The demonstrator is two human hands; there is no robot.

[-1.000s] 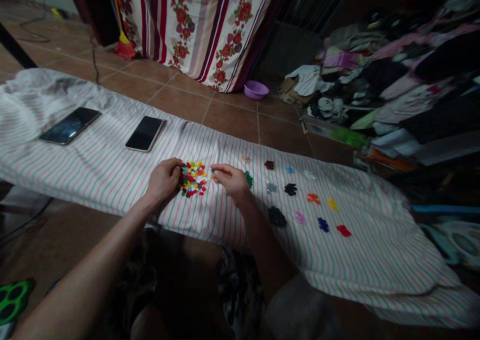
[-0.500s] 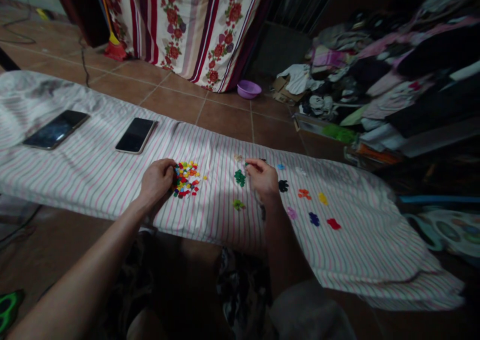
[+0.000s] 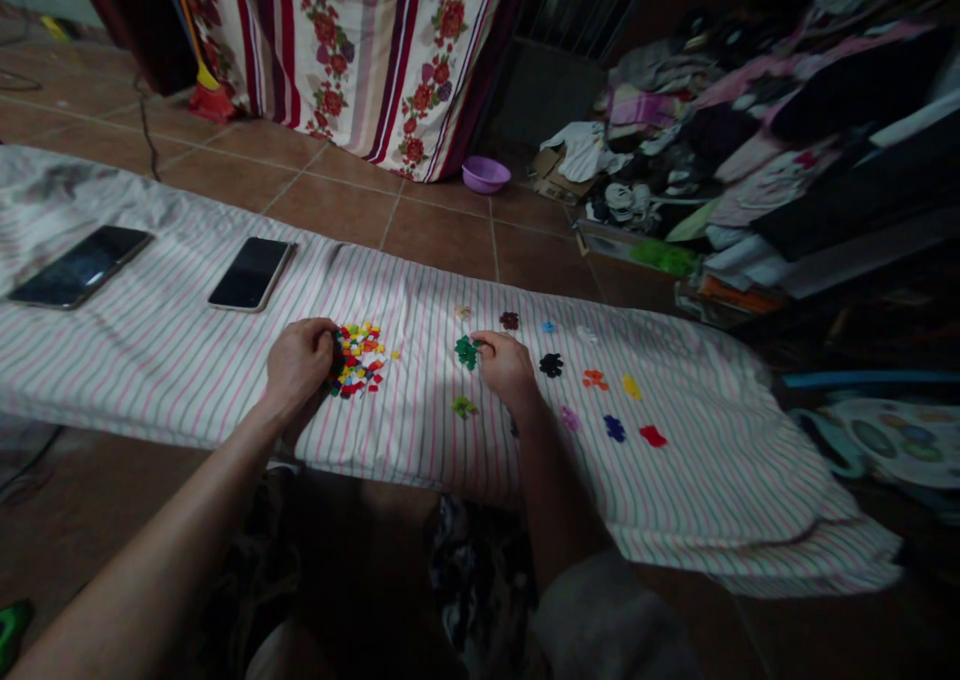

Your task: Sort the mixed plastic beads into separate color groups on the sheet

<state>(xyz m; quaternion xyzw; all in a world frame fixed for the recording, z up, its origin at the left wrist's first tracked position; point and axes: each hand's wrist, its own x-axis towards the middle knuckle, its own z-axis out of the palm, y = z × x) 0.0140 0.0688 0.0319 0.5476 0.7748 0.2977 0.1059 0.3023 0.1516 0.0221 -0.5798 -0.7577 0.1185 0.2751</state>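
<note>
A mixed heap of small coloured pieces (image 3: pixel 361 362) lies on a striped cloth (image 3: pixel 420 440). At its left edge is my left hand (image 3: pixel 298 362), fingers curled together against the pieces; whatever they grip is hidden. My right hand (image 3: pixel 508 368) pinches at the right edge of a dark green pile (image 3: pixel 466 352), with a small green piece at its fingertips. Around it sit single-colour piles: light green (image 3: pixel 463 406), beige (image 3: pixel 463 312), brown (image 3: pixel 509 320), black (image 3: pixel 551 364), orange (image 3: pixel 595 380), pink (image 3: pixel 570 418), dark blue (image 3: pixel 614 428), yellow (image 3: pixel 631 387) and red (image 3: pixel 653 436).
Two phones, a nearer one (image 3: pixel 252 274) and a larger one (image 3: pixel 81 266), lie on the cloth to the left. Beyond the cloth, a purple basin (image 3: pixel 486 174) stands on the tiled floor before a floral curtain (image 3: pixel 367 60). Clothes are heaped at right.
My right hand has come down to the dark green pile, uncovering the brown pile behind it. My left hand stays by the mixed heap. The whole view has shifted slightly.
</note>
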